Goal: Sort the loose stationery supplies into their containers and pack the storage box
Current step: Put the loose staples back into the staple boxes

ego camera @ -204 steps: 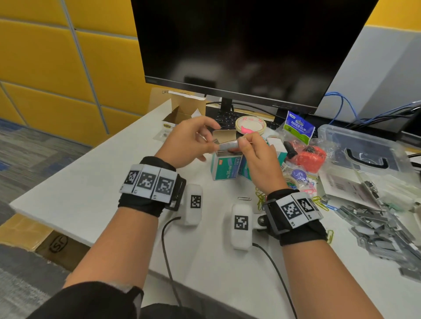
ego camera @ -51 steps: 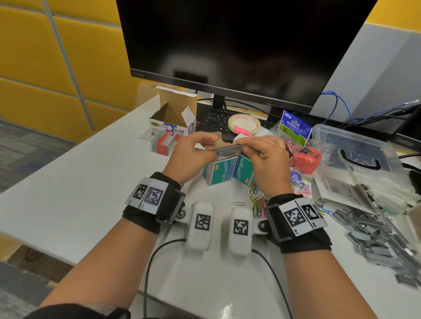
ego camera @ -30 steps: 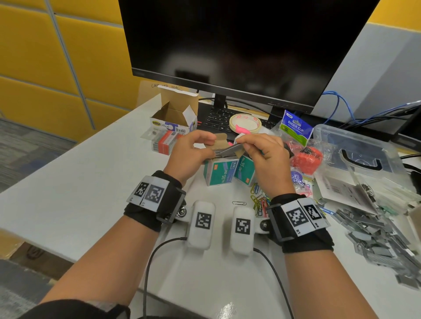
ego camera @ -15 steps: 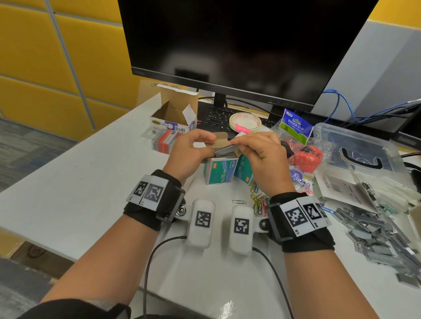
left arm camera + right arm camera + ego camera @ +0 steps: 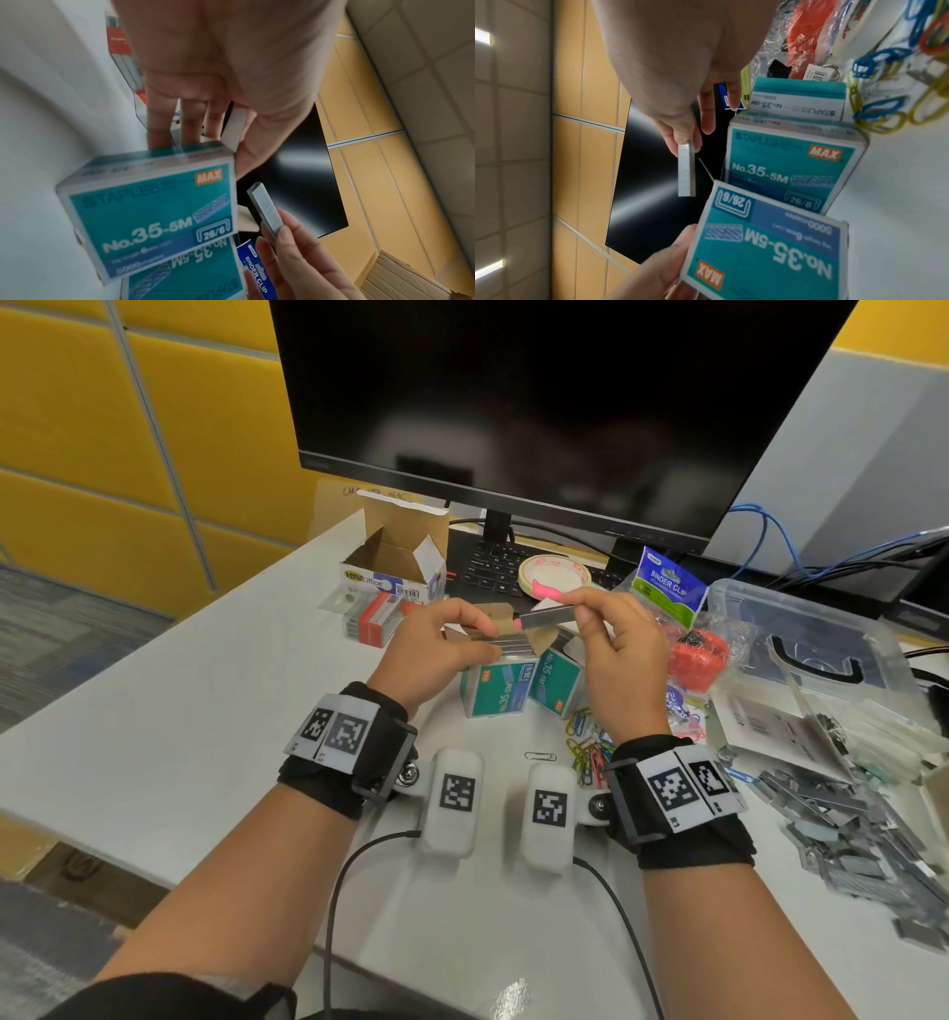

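Pinched between right hand [image 5: 611,654] thumb and fingers, a silver metal staple strip [image 5: 547,618] hovers above the teal cardboard staple box [image 5: 495,693]; left hand [image 5: 436,649] grips stacked strips [image 5: 513,645] beside it.

Worktop [image 5: 169,752] bare on the left and near side: open passage there. Centre blocked by two teal staple boxes [image 5: 500,690] standing just below both hands. Behind them: open cardboard box [image 5: 395,562], keyboard [image 5: 493,567], tape roll [image 5: 554,575], monitor [image 5: 539,403] closing off the far edge. Right side crowded: binder clip bag [image 5: 667,590], clear storage box [image 5: 816,649], loose paper clips [image 5: 585,747], heap of staple strips [image 5: 852,829]. Narrow gap between staple boxes and paper clips.
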Demonstrator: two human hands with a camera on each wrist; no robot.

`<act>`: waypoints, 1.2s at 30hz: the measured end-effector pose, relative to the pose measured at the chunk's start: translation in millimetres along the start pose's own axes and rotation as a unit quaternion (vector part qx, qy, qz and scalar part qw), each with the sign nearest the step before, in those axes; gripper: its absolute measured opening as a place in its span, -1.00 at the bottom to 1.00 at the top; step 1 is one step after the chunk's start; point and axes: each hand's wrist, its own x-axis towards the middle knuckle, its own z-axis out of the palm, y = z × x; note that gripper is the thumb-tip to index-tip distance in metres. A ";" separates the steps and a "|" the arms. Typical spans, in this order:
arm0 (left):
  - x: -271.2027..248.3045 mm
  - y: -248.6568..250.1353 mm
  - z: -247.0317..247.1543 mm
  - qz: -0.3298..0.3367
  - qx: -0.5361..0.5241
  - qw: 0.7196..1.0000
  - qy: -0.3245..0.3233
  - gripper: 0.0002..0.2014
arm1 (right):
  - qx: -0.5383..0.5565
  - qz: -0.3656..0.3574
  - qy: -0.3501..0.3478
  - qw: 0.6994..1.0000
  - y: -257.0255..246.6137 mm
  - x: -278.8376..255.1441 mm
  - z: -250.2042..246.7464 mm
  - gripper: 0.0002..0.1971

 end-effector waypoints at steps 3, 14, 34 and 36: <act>0.2 0.2 0.3 -0.007 -0.021 1.000 0.013 -0.81 | 0.010 0.000 -0.004 1.000 0.2 0.1 0.0 -0.78; 0.1 1.8 1.6 0.008 0.003 1.000 0.029 -0.83 | -0.035 -0.032 -0.084 0.995 -0.9 -1.9 -2.2 -0.77; 1.1 -0.6 1.1 0.019 -0.006 0.999 0.032 -0.78 | 0.002 -0.060 -0.089 0.994 -5.7 -5.3 3.9 -0.82; 1.1 -0.8 1.1 0.014 -0.013 0.999 0.034 -0.77 | 0.006 -0.028 -0.100 0.995 -5.2 -5.1 3.6 -0.81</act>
